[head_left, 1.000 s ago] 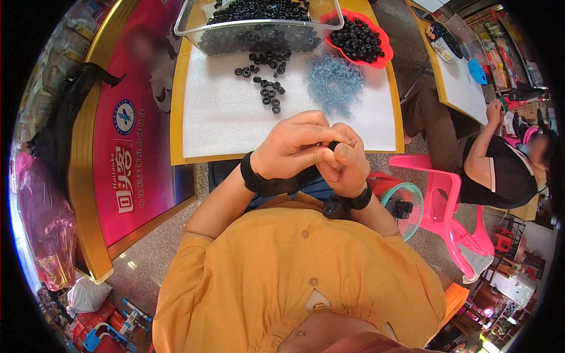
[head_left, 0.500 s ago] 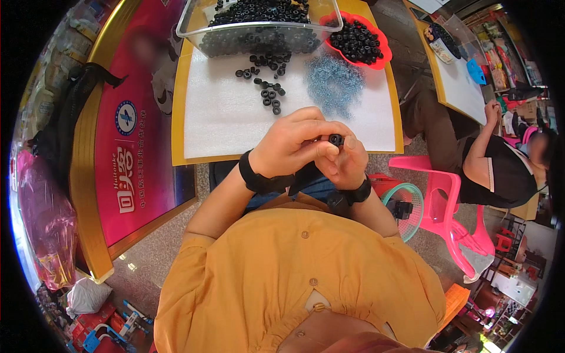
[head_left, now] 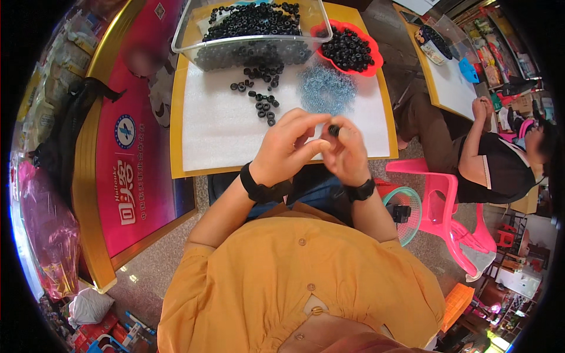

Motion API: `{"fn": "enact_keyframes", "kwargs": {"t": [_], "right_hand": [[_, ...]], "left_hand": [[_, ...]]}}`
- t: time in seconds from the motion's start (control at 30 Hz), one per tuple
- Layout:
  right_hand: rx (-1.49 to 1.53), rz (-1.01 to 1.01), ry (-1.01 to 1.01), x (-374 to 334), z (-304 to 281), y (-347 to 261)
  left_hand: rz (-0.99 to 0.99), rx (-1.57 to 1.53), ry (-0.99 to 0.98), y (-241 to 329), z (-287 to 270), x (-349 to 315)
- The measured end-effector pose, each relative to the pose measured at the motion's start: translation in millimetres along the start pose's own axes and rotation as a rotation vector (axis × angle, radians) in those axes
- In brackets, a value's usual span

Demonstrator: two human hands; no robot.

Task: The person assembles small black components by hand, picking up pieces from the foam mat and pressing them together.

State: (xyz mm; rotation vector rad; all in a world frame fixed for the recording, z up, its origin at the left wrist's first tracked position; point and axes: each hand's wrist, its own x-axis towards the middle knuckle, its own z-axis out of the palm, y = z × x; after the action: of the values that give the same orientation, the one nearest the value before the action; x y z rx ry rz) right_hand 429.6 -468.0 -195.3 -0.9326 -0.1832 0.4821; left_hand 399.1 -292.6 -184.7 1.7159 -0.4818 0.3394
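A small black cylindrical piece (head_left: 333, 130) is pinched in the fingers of my right hand (head_left: 348, 154), just past the table's near edge. My left hand (head_left: 286, 144) is beside it, thumb and forefinger apart, the forefinger's tip close to the piece; no held thing shows there. Beyond my hands, loose black ring-shaped pieces (head_left: 265, 107) lie scattered on the white table mat (head_left: 218, 123). Right of them is a heap of tiny shiny bluish pieces (head_left: 325, 89), too small to name. Black bands circle both wrists.
At the table's far side stand a clear plastic bin (head_left: 247, 56) and a red scalloped bowl (head_left: 376, 57), both holding black pieces. A pink sign panel (head_left: 126, 159) borders the left. On the right are a pink chair (head_left: 450, 194), a green mesh basket (head_left: 416, 219) and another person (head_left: 494, 165) seated.
My left thumb and forefinger have come away from the black piece and spread apart. My right hand keeps the piece, now turned and slightly farther from me.
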Motion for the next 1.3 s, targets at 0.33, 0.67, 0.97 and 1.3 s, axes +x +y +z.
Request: {"fn": "enact_keyframes", "kwargs": {"t": [0.33, 0.67, 0.97, 1.3], "right_hand": [[-1.216, -0.279, 0.472, 131, -122, -71], [-1.51, -0.396, 0.03, 119, -50, -36], [-1.763, -0.343, -0.309, 149, 1, 16], [-1.751, -0.349, -0.315, 142, 9, 1]], "left_hand": [[-0.063, -0.048, 0.135, -10, -21, 6], [-0.189, -0.136, 0.432, -15, -64, 7], [-0.178, -0.174, 0.469, -13, -68, 8], [-0.231, -0.066, 0.419, -19, -68, 9]]}}
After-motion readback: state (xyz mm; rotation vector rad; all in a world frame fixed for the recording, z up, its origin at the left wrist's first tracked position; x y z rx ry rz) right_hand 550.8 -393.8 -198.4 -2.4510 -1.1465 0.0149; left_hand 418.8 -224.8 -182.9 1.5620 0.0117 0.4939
